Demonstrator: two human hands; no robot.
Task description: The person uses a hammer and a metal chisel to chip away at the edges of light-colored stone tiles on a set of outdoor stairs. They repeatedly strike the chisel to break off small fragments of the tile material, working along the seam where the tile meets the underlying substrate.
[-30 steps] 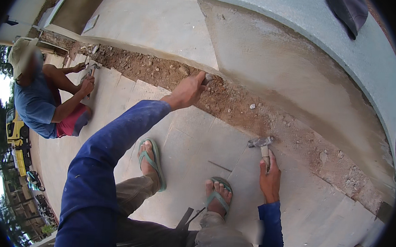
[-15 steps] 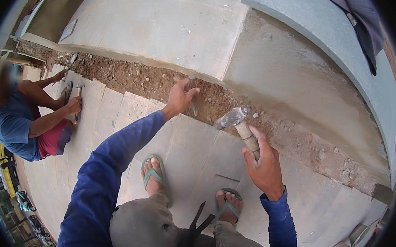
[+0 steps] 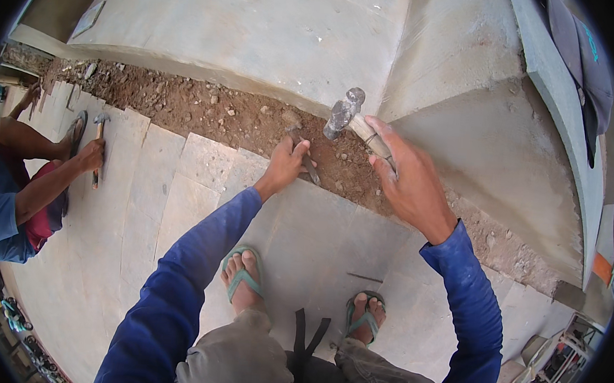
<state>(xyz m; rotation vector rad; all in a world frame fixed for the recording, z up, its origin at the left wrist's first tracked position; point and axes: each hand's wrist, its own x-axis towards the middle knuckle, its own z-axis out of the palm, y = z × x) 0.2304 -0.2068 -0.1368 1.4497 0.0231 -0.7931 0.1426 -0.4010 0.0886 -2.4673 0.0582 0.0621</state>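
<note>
fingers of the left hand (image 3: 282, 167) wrap a metal bar (image 3: 312, 171) near the middle of the frame, at the edge of the dirt strip (image 3: 206, 106). those of the right hand (image 3: 413, 183) close round the hammer (image 3: 353, 121), its head up and right of the bar, apart from it. a firm grip, knuckles clear of the bar's end, and short, square blows look safest for the tiles (image 3: 305, 216).

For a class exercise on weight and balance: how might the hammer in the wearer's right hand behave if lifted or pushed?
The hammer is probably unbalanced: its thick, metallic head sits at one end. Its straight handle suggests stiffness. Laid down, it would likely swivel, not roll, given the crosswise head.
</note>
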